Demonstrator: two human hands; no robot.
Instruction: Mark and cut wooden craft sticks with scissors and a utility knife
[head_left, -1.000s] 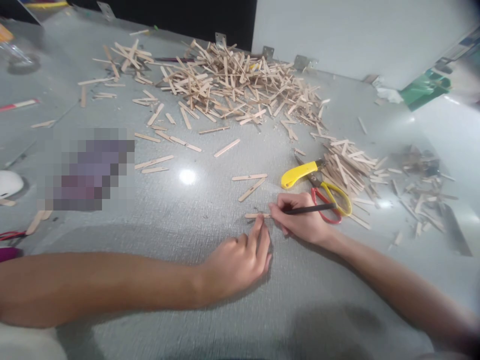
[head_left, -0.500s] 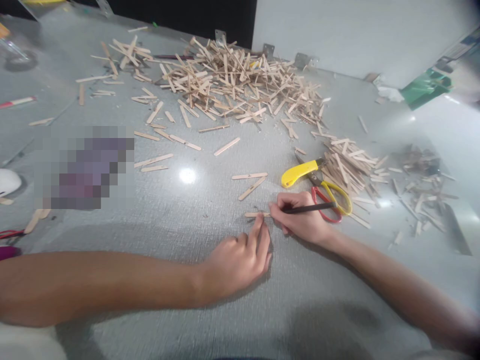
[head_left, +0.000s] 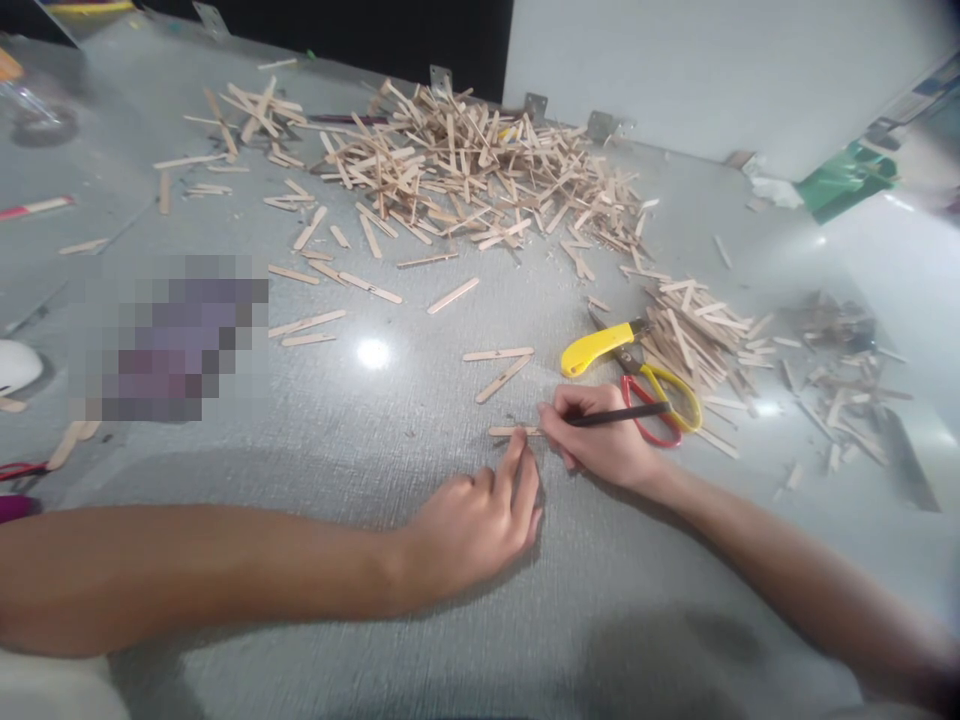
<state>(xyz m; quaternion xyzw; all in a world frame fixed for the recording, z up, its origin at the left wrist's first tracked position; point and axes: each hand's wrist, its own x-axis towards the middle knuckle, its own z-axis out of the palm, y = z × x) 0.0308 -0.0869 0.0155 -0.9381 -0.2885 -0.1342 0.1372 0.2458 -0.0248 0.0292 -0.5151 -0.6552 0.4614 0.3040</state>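
Note:
A short wooden popsicle stick (head_left: 504, 431) lies flat on the grey table. My left hand (head_left: 480, 510) rests palm down below it, index fingertip pressed on the stick, the other fingers loosely bent. In a writing grip, my right hand (head_left: 596, 435) holds a slim black pen (head_left: 634, 412) over the stick's right end; its tip is hidden by the fingers. Just above lie two more sticks, one nearly level (head_left: 498, 354) and one slanted (head_left: 504, 379). Beyond my right hand are a yellow-handled cutter (head_left: 598, 349) and scissors (head_left: 679, 400) with one red and one yellow handle loop.
A large heap of sticks (head_left: 465, 165) fills the back, and a smaller pile (head_left: 694, 330) lies behind the scissors. Scraps (head_left: 840, 345) spread at right, near a green container (head_left: 847, 182). A blurred-out purple item (head_left: 180, 335) sits at left. A white wall (head_left: 712, 70) borders the back.
Both hands, the pen and the stick hold nearly the same position. The view has shifted only slightly.

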